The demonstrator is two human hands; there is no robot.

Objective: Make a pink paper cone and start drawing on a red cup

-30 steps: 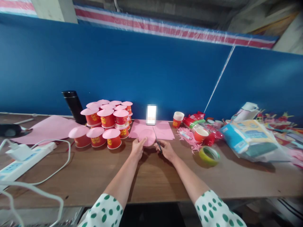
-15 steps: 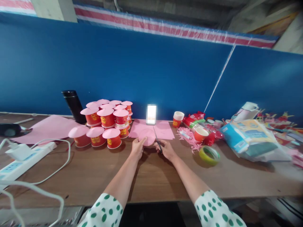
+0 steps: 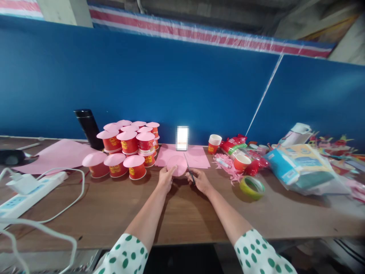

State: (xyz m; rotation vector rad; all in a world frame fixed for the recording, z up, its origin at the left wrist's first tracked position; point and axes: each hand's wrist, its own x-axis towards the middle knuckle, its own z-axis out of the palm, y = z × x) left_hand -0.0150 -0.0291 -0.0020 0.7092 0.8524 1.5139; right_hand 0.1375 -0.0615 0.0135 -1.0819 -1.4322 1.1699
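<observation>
My left hand [image 3: 165,179] pinches the lower left edge of a round pink paper disc [image 3: 179,165], thumb on top. In my right hand [image 3: 202,180] is a pair of dark-handled scissors [image 3: 189,167], its blades pointing up and away along the disc's right edge. Whether the blades touch the paper I cannot tell. Beyond the disc lie flat pink paper sheets [image 3: 196,154]. A bright phone-like screen [image 3: 182,137] stands upright at their back edge.
Stacked red paper cups with pink paper tops [image 3: 127,141] stand left, near a black bottle [image 3: 89,127] and a power strip [image 3: 31,196]. Rightward are nested cups [image 3: 214,144], pink scraps [image 3: 228,167], green-yellow tape [image 3: 247,188] and a blue-and-yellow package [image 3: 291,163].
Almost nothing differs. The scissor blades have tilted very slightly to the left, while both hands and the disc stay in place.
</observation>
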